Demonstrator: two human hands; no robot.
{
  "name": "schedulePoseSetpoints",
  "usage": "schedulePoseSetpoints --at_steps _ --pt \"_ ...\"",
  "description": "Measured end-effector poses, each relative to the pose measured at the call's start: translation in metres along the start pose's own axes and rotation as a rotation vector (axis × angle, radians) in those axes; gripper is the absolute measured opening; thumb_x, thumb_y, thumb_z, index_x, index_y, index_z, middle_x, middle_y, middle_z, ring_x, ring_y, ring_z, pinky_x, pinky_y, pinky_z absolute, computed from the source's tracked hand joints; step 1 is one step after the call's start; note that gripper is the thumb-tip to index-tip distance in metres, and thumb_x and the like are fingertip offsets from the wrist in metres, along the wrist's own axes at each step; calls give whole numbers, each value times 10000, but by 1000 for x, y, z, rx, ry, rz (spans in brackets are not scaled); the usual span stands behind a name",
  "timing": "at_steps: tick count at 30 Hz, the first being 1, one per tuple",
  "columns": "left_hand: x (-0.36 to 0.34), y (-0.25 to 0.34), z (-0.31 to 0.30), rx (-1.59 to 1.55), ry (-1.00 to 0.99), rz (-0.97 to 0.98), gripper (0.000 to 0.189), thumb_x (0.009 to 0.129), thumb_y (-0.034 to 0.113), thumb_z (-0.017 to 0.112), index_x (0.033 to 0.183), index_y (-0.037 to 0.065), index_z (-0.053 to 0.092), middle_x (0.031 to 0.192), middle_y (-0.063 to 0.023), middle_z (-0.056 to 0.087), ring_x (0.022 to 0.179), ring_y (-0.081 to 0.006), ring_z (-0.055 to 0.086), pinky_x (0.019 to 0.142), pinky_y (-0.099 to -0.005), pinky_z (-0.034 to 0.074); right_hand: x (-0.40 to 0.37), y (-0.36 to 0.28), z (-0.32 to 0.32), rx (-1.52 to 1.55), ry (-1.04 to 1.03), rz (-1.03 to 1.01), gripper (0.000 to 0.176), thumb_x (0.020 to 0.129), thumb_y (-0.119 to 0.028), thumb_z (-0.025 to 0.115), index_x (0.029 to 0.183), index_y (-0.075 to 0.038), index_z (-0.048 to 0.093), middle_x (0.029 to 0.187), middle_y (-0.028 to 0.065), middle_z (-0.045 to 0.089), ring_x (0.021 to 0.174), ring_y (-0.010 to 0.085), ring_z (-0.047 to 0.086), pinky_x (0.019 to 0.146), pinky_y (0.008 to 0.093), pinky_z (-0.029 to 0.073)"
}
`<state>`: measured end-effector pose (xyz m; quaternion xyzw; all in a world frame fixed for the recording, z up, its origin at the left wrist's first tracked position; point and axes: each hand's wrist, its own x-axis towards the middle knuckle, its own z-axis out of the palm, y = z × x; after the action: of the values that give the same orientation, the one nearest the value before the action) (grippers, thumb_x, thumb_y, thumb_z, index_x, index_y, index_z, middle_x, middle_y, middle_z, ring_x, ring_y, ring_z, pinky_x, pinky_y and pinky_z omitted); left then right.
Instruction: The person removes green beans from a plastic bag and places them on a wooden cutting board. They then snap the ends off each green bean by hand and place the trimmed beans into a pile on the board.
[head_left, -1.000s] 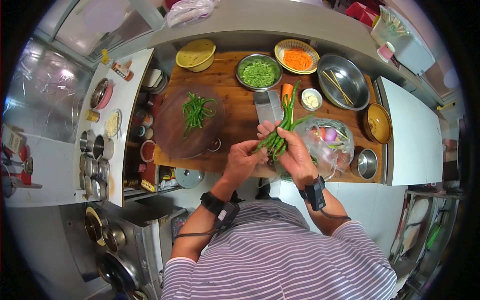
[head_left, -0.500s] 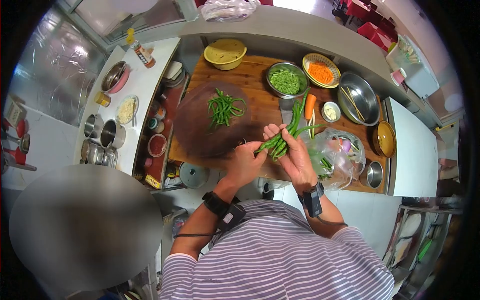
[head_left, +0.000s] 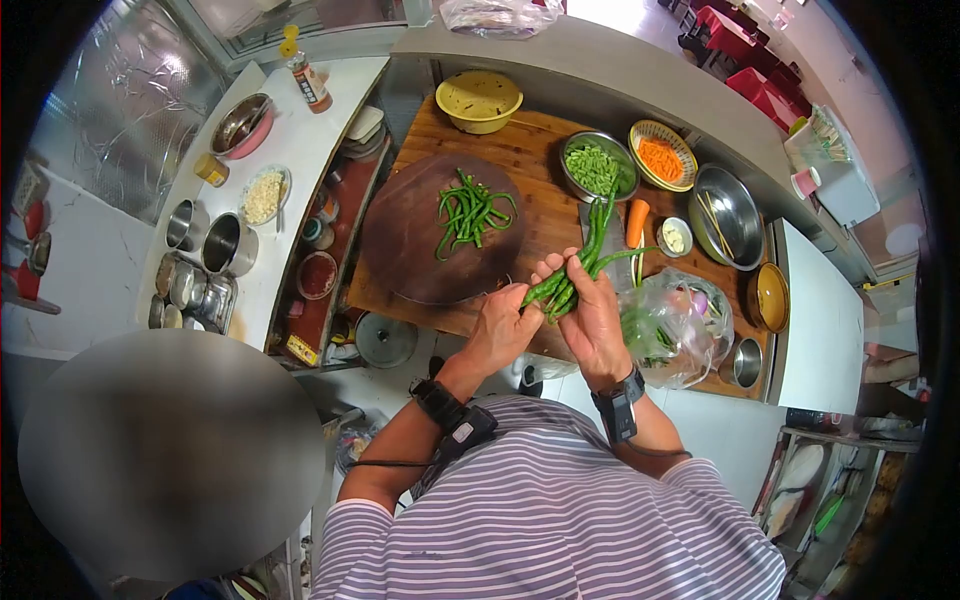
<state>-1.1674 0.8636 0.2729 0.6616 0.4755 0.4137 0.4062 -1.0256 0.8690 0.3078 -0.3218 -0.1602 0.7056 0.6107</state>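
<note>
Head view only.

Right hand (head_left: 600, 322): fingers curled closed around a bundle of long green beans (head_left: 578, 268), gripping the near half. Left hand (head_left: 503, 325): fingertips pinched on the bundle's near ends, rest of the hand loosely bent.

The bundle is held in the air over the near edge of the wooden worktop (head_left: 530, 150), between the round dark chopping board (head_left: 410, 255) and the clear plastic bag of vegetables (head_left: 685, 320). Its tips point far, toward the steel bowl of cut green pieces (head_left: 598, 170).

Risks, as I judge them:
- The grip covers only the near half, so the far ends splay. A loose bean could slide out onto the flat steel cleaver (head_left: 592, 218) or the whole orange carrot (head_left: 636, 222).
- The hands sit at the near edge, and anything dropped short goes off the worktop to the floor.
- The bag is just right of the right hand, so a wrist swing could snag it.

Room: open board surface left of the loose pile of green beans (head_left: 472, 212). The right and far sides are crowded with bowls.
</note>
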Motion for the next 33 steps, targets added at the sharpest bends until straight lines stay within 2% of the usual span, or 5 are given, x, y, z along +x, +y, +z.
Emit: schedulePoseSetpoints --at_steps 6,11,14,28,33 --pt "-4 -7 -5 -121 -31 70 161 826 120 516 796 -38 529 739 -193 523 670 -335 540 618 -424 430 6 -1 -9 94 10 133 160 993 -136 555 1117 -41 520 1053 113 624 1034 274 635 950 458 534" --pt "-6 -8 -16 -122 -164 118 203 835 87 510 973 -17 615 817 -139 568 717 -235 576 669 -349 468 9 -2 -18 200 17 264 167 984 -122 564 1123 -33 538 1073 116 626 1037 277 632 948 453 537" --pt "-7 4 -18 -183 -148 139 166 797 111 514 854 -39 554 764 -163 513 651 -284 519 614 -382 429 12 -3 -25 282 -36 351 172 983 -126 564 1129 -36 549 1079 112 629 1034 278 634 946 445 539" --pt "-19 20 -28 -49 -317 357 55 780 14 521 810 -32 523 769 -164 505 746 -339 524 687 -405 454 14 -16 -25 302 -209 607 177 986 -154 567 1110 -29 586 978 84 655 915 249 676 876 431 567" --pt "-23 -2 -42 -9 -326 255 87 834 25 516 834 -47 564 706 -105 518 664 -258 522 631 -355 455 9 -24 -4 226 -108 385 164 983 -140 570 1105 -31 582 1017 125 660 975 291 674 906 467 561"
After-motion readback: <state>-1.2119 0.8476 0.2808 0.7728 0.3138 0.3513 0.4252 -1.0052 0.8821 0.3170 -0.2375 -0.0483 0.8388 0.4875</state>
